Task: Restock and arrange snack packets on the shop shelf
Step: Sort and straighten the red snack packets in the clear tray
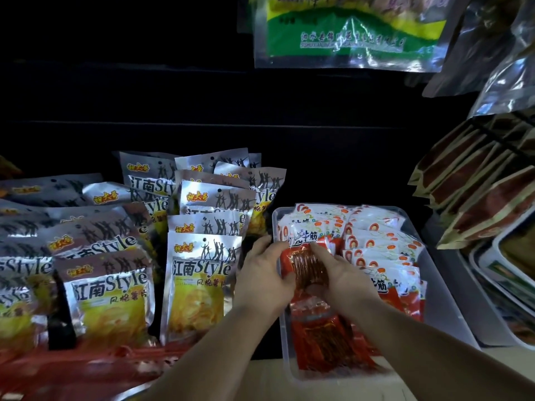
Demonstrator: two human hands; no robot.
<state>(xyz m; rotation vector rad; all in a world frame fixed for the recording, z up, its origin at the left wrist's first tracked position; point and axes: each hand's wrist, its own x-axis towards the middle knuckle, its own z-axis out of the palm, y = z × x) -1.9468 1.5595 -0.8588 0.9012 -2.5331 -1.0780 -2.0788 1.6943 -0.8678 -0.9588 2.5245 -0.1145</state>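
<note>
held item: red packet (308, 267) with a clear window, brown strips visible inside. I see it at the front-left of the clear tray (443, 302), raised over the packets lying there.
left hand: left hand (260, 273) is wrapped on the packet's left edge, thumb across the front.
right hand: right hand (338, 273) is clamped on the right edge, fingers curled over the top. Both grip the same packet.
why two hands: my guess is that a soft, slippery pouch gets squared up from both sides so it drops straight into its row.
packet axis: the long axis runs away from me, window face up toward the camera. The far end seems to be the printed header, but I can't tell if that white strip belongs to it or to the packet behind.
tray contents: red-and-white packets (376, 244) overlap in rows, headers to the far side. Another red packet (321, 337) lies flat at the near end, same axis.
why rows: overlapped like this, every label shows.
neighbours: silver-and-yellow chip bags (202, 273) stand just left of the tray, brown packets (477, 198) are stacked to the right, and a green packet (347, 33) hangs above.
step: I judge it's seating this packet in the left row. Tray is mostly full.
</note>
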